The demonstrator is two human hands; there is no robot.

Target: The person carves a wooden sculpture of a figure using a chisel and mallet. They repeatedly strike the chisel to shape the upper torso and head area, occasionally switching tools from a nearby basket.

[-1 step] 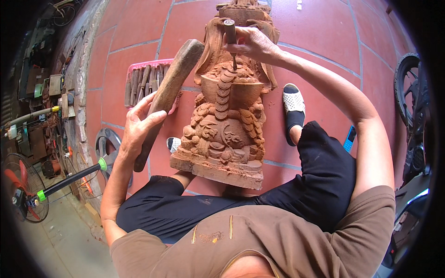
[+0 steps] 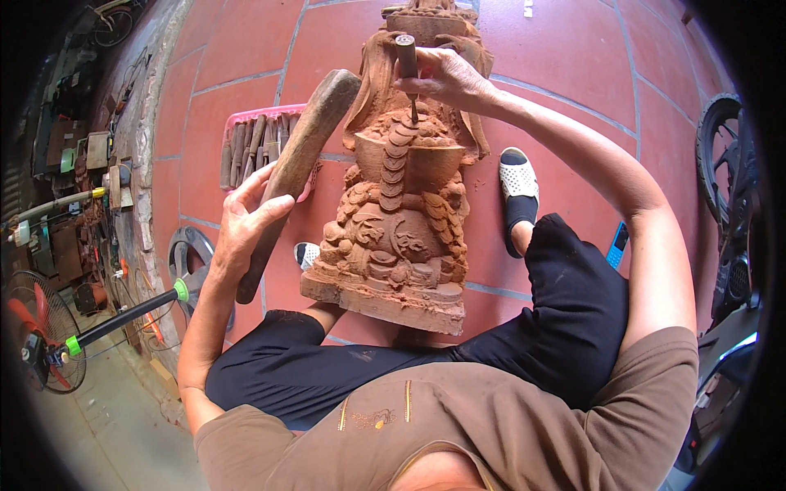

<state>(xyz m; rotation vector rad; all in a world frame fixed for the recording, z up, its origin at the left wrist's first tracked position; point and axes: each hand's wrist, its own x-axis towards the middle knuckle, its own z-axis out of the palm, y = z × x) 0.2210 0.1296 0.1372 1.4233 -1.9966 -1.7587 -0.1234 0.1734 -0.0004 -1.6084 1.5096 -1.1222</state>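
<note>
Ideally, the chisel (image 2: 407, 59) would be kept steady, its tip at the head of a row of overlapping discs (image 2: 393, 164) on the reddish-brown carving (image 2: 434, 170), and struck with measured taps of the wooden club (image 2: 307, 135). The right hand (image 2: 449, 78) has its grip closed round the chisel's handle; the left hand (image 2: 244, 221) has its grip wrapped round the club, apart from the chisel. The carving lies over red floor tiles (image 2: 565, 49) between the feet (image 2: 519, 176); whether the tip bites in is hard to tell.

The red tiled floor (image 2: 565, 49) carries a brown carving (image 2: 395, 233), a pink tool basket (image 2: 266, 110) and a blue device (image 2: 616, 252).
</note>
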